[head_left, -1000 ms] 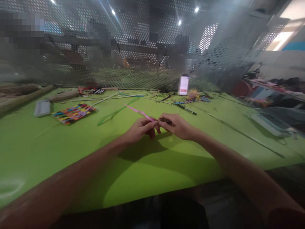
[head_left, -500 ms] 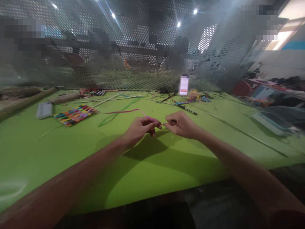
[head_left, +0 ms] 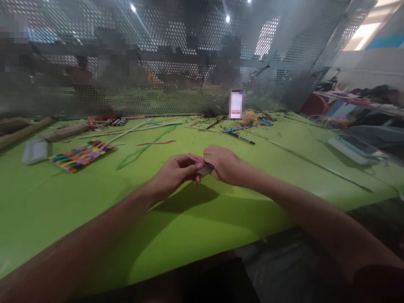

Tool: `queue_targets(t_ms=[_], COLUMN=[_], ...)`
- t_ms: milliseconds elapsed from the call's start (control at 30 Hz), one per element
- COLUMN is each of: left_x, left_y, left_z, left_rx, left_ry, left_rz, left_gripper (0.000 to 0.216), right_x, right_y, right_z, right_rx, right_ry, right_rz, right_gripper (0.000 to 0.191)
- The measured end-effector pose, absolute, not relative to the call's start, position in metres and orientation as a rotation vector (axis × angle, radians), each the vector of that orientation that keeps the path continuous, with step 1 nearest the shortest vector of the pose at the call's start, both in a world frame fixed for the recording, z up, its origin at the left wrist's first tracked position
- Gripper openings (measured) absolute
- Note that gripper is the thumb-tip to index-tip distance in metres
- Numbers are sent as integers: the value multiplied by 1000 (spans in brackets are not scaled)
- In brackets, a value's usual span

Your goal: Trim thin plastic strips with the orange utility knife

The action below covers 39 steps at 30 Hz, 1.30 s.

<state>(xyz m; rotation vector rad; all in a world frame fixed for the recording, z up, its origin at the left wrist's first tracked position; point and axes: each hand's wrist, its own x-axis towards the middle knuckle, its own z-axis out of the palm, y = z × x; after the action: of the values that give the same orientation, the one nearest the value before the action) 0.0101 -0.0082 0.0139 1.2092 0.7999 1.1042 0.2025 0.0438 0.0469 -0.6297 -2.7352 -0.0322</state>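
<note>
Between the thumb and fingers of my left hand (head_left: 178, 172) is a thin pink strip (head_left: 193, 158), pinched near its end. The strip's far part (head_left: 158, 143) looks darker and lies over the green tabletop. My right hand (head_left: 224, 165) is closed and meets the left fingertips. From its fingers a small grey blade (head_left: 205, 170) with a dark upper part points toward the left hand, close under the strip. Most of this tool is hidden by the fingers.
A woven multicoloured mat (head_left: 82, 155) and a pale box (head_left: 35, 151) lie left. Green ribbon (head_left: 135, 155) lies nearer the middle. A black pen (head_left: 241, 138), a long thin stick (head_left: 318, 166) and a lidded container (head_left: 352, 150) are right. A phone (head_left: 236, 104) leans against the perforated screen (head_left: 189, 99).
My right hand has come left against the left fingertips, and the grey blade now shows between them. The camera view has shifted right and slightly down.
</note>
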Motion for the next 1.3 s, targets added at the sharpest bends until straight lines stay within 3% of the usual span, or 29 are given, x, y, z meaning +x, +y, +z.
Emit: queue_targets(t_ms=[167, 600, 1133, 1300], left_x=[10, 9, 8, 12], left_y=[-9, -12, -10, -12], left_z=[16, 23, 19, 20], left_rx=[1261, 1441, 1321, 1344], left_ry=[790, 903, 799, 791], left_rz=[1026, 1013, 1041, 1077], left_gripper=[17, 19, 19, 19], right_x=[197, 197, 197, 196], right_y=[41, 37, 37, 34], right_z=[46, 34, 40, 37], right_rx=[-891, -791, -792, -814], right_ry=[-2762, -2705, -2718, -2660], right_rz=[-20, -91, 158, 35], right_gripper=[20, 17, 18, 16])
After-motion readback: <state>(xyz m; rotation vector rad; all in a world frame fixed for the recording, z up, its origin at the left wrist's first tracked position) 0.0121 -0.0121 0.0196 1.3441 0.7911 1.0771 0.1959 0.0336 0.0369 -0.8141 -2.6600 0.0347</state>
